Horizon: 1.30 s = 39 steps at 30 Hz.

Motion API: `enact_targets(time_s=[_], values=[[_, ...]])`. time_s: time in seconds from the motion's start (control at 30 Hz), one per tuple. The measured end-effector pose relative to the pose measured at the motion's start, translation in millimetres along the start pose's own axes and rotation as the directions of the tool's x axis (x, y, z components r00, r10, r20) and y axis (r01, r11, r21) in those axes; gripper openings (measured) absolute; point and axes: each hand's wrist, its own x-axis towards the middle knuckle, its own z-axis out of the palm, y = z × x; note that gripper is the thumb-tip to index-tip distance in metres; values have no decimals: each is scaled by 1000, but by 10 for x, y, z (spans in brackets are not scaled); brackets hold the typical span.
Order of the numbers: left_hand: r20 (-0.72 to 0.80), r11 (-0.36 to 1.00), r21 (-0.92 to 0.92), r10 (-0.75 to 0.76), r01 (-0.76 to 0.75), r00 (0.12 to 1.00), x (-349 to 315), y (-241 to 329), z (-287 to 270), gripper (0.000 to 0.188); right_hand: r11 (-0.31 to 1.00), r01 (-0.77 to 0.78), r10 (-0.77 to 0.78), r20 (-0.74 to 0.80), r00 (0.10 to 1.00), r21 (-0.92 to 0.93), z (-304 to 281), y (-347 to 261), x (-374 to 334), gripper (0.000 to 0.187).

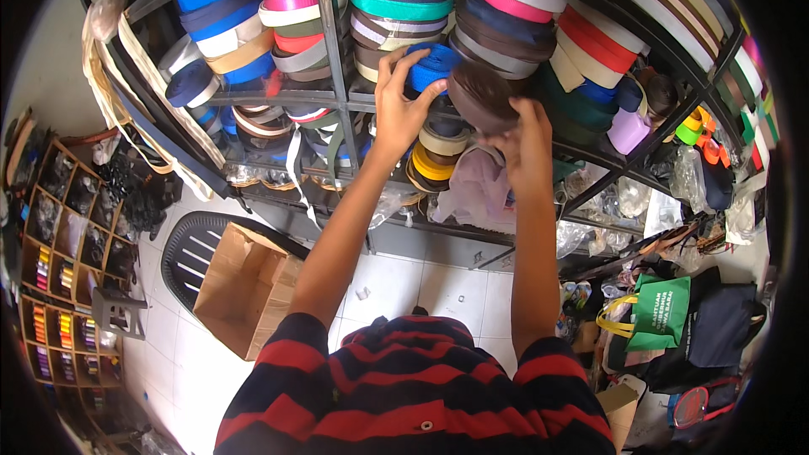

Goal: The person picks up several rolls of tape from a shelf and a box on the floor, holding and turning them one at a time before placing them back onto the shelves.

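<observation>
On shelf rack: hands, webbing rolls.

A big dark metal shelf stands on a white tile floor. A black plastic chair (with a cardboard box beside it) sits below.

Rolls of webbing pack the metal shelf tightly, leaving no gaps between them. Loose straps hang across the left front. Below, open floor lies between a cardboard box at left and bags at right.
</observation>
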Motion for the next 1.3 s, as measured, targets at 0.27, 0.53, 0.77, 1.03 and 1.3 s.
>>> enact_targets(time_s=[0.27, 0.53, 0.77, 1.03, 1.3], values=[[-39, 999, 28, -27, 28, 999, 25, -22, 26, 44, 983, -186, 186, 0, 983, -11, -67, 508, -381, 26], [211, 951, 290, 49, -111, 976, 115, -3, -38, 68, 988, -152, 152, -1, 988, -4, 1, 640, -256, 26], [138, 969, 236, 40, -73, 990, 183, 138, -151, 64, 997, -73, 74, -6, 997, 37, 90, 691, -111, 30], [192, 959, 257, 73, -122, 979, 216, 324, -193, 61, 992, 105, -112, -116, 987, -64, 471, 762, 173, 38], [153, 938, 282, 164, -202, 975, 140, 145, -164, 65, 988, 92, -69, -181, 981, 124, 621, 821, 36, 44]])
